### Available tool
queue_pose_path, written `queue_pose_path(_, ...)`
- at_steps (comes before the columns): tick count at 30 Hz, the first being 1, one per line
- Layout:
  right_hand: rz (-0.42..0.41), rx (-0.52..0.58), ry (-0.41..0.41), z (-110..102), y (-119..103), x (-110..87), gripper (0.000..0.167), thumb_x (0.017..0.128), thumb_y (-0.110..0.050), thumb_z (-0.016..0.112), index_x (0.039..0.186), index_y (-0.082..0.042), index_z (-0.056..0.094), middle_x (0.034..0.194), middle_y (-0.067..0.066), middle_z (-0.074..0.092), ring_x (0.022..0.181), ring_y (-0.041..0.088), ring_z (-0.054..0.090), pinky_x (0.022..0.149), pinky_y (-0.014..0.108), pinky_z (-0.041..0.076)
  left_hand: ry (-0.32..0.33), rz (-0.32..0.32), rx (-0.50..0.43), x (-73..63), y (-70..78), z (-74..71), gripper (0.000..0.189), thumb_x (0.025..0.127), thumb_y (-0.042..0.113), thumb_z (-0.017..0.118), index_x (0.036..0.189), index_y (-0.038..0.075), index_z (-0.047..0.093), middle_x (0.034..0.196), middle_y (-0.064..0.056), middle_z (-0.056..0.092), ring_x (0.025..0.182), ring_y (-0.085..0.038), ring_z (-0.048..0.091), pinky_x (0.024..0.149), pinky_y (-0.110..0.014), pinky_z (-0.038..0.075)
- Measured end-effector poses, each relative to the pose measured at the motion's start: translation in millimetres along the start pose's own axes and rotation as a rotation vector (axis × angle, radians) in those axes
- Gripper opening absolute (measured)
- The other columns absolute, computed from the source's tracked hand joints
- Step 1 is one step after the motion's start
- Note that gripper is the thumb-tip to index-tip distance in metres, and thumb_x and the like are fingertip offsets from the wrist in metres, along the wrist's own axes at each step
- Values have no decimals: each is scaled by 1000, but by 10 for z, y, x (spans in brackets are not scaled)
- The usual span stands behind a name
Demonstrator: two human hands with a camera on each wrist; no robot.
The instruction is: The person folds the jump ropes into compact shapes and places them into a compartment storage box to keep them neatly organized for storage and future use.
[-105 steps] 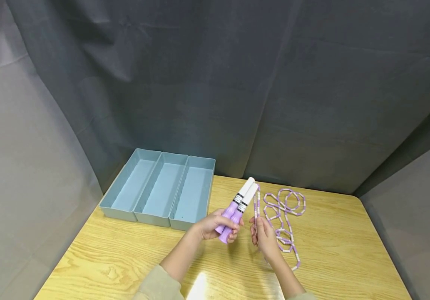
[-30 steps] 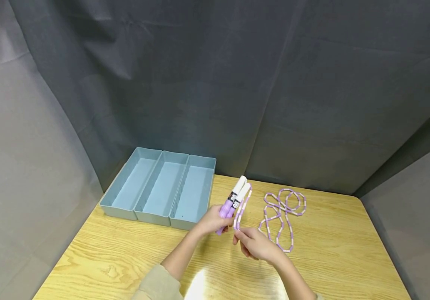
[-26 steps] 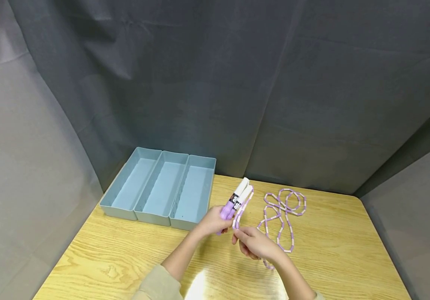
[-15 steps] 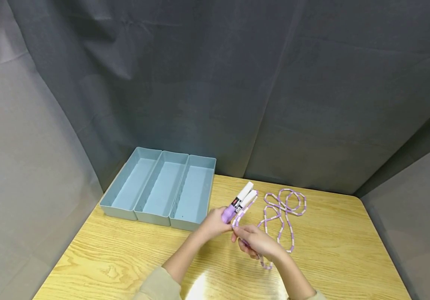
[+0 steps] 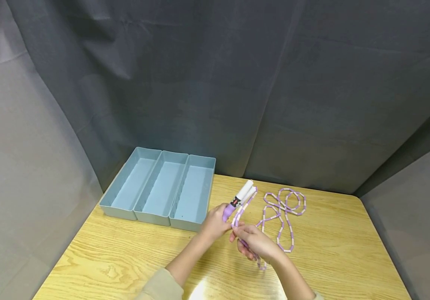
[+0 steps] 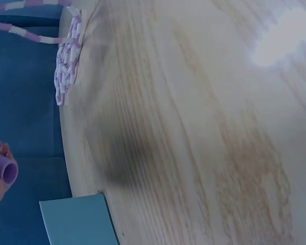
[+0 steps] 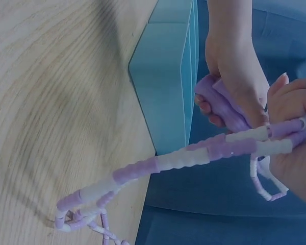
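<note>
A jump rope with purple and white beads [image 5: 291, 231] lies partly in loose loops on the right of the table. Its two purple-and-white handles [image 5: 243, 191] are side by side in my left hand [image 5: 215, 223], tilted up and to the right. In the left wrist view, the hollow purple handle ends [image 6: 10, 172] stick out of that hand. Thumb and fingers of my right hand [image 5: 257, 241] pinch a doubled stretch of the rope just beside the left hand. Beads trail from this grip towards the table in the right wrist view, where the handles [image 7: 222, 107] also show.
Three blue-grey trays [image 5: 192, 193] stand side by side at the back left of the wooden table [image 5: 125, 258]. Grey cloth [image 5: 256, 104] hangs behind the table and along both sides.
My right hand has moved left, close to the left hand, with folded rope in its grip. Fewer coils lie on the table than at first. The handles have shifted slightly right over the last second.
</note>
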State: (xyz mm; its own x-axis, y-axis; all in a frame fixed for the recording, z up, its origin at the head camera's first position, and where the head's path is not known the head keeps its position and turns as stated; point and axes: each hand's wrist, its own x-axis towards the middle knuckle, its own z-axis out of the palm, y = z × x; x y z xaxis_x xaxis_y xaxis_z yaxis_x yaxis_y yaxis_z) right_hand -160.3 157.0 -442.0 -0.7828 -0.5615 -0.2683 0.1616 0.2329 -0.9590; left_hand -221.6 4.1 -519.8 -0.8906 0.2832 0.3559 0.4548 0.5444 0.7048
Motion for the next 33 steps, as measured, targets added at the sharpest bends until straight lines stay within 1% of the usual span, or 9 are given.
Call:
queue_pose_path(3, 7, 34, -1, 7, 4, -2, 38, 100, -26, 32, 90, 7, 49, 50, -6, 43, 35, -1, 34, 33, 13, 26, 88, 51, 45, -19, 4, 16, 59, 68, 43, 76, 104, 0, 57, 82, -6, 60, 67, -13, 56, 59, -20, 51)
queue_pose_path(7, 12, 66, -3, 14, 16, -2, 34, 100, -25, 33, 88, 2, 50, 49, -7, 43, 35, -1, 34, 34, 13, 27, 192, 135, 103, -26, 1, 31, 64, 66, 40, 79, 107, -3, 55, 84, -10, 61, 68, -17, 59, 61, -22, 53)
queue_pose_path(10, 9, 68, 2, 19, 23, -1, 32, 100, -24, 32, 86, -1, 51, 49, -7, 43, 34, -1, 35, 33, 13, 28, 225, 196, 152, -29, -13, 44, 61, 66, 34, 79, 108, -3, 54, 83, -10, 62, 67, -18, 60, 61, -22, 54)
queue_pose_path(13, 13, 74, 5, 20, 28, 2, 33, 100, -24, 32, 86, -2, 52, 48, -7, 44, 35, -1, 36, 33, 13, 29, 222, 244, 205, -40, -34, 59, 54, 72, 33, 75, 108, -1, 53, 82, -9, 62, 66, -18, 61, 59, -21, 54)
queue_pose_path(18, 33, 99, 9, 17, 29, 10, 33, 99, -26, 35, 87, -1, 53, 49, -7, 46, 35, 0, 38, 34, 13, 33, 167, 271, 244, -61, -65, 89, 40, 89, 41, 55, 106, 4, 55, 79, -5, 61, 64, -14, 60, 56, -18, 52)
queue_pose_path(21, 44, 85, 29, 8, 18, 13, 34, 97, -29, 39, 88, 0, 55, 51, -5, 48, 36, 1, 40, 34, 13, 34, 125, 256, 245, -70, -69, 100, 39, 93, 42, 46, 105, 7, 56, 79, -4, 61, 64, -15, 60, 55, -18, 52)
queue_pose_path(24, 49, 41, 48, -13, 4, 9, 37, 96, -32, 44, 90, 2, 57, 52, -4, 51, 37, 2, 44, 36, 15, 37, 59, 211, 229, -76, -66, 99, 36, 93, 41, 46, 106, 9, 56, 81, -5, 63, 66, -16, 61, 56, -20, 52)
queue_pose_path(28, 60, -18, 46, -66, -8, -12, 37, 95, -32, 47, 91, 3, 58, 54, -2, 54, 40, 4, 49, 39, 16, 43, -52, 141, 170, -61, -59, 62, 31, 93, 38, 49, 106, 11, 57, 82, -3, 63, 69, -15, 60, 58, -20, 50)
queue_pose_path(33, 34, -42, 19, -165, -4, -42, 36, 95, -27, 47, 92, 6, 59, 57, 0, 57, 45, 5, 53, 45, 17, 48, -178, 95, 88, -29, -87, 9, 30, 93, 38, 47, 105, 13, 58, 79, 0, 62, 66, -9, 55, 58, -18, 47)
